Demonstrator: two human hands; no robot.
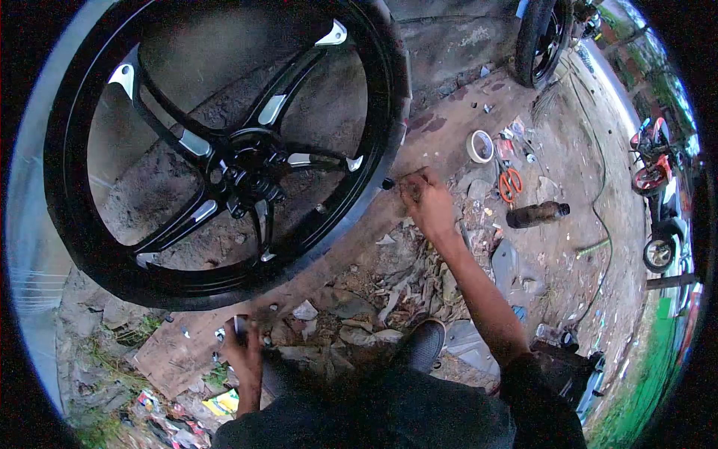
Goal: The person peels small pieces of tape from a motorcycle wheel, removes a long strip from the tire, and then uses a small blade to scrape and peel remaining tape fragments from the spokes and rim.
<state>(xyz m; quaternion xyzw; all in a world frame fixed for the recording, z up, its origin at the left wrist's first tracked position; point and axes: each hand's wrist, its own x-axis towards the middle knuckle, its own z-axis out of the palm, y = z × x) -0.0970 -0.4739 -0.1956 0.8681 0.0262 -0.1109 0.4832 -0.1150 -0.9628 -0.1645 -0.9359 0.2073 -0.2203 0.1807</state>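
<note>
A large black spoked wheel rim [258, 142] with silver accents stands tilted, its outer edge wrapped in dark covering. Below its lower edge, my left hand [245, 355] is closed around a small dark object with a pale top [240, 326], which I cannot make out clearly. Beside the rim's right edge is my right hand [428, 200], its fingers curled together; whatever they hold, if anything, is too small to name. A small black piece [387, 183] shows at the rim's edge, just left of those fingers.
Orange-handled scissors [510, 185], a roll of tape [480, 147] and a dark bottle [537, 215] lie to the right. Another wheel [540, 45] stands at the top. Scraps litter the ground around my shoe [425, 346]. A red motorcycle [652, 157] is at the far right.
</note>
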